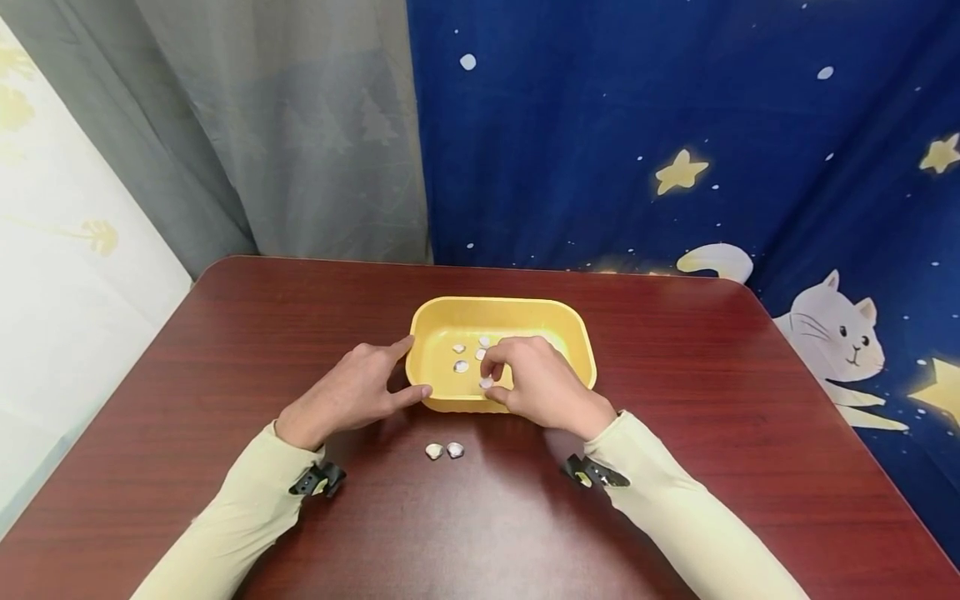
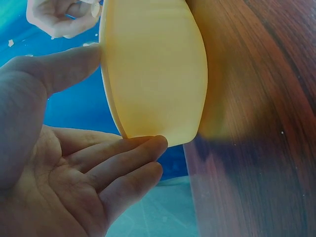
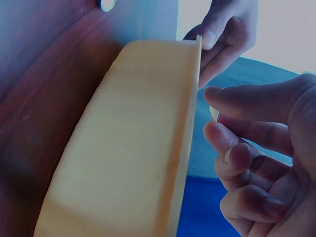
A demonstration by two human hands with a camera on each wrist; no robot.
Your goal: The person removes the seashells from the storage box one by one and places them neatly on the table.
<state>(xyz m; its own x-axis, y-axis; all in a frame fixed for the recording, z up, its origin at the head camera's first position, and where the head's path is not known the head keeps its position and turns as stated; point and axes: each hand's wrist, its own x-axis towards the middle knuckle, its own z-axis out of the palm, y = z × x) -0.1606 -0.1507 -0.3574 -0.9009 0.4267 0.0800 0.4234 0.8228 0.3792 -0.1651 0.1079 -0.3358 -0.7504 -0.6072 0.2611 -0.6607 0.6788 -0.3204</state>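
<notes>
A yellow plastic basin (image 1: 576,333) sits on the table, with several small pale shells (image 1: 461,366) in it. My left hand (image 1: 352,392) rests on the basin's left end, its thumb at the near rim and its fingers nearly straight along the side in the left wrist view. Over the basin near the front rim, my right hand (image 1: 543,385) pinches one small pale shell (image 3: 214,113) between thumb and index finger. The other fingers of that hand are curled in. Parts of the basin's inside are hidden behind the right hand.
Two more shells (image 1: 455,450) lie side by side on the dark red wooden table (image 1: 660,350), in front of the basin. Behind the table's far edge hang a grey curtain (image 1: 322,167) and a blue curtain (image 1: 555,150) with stars and a cat.
</notes>
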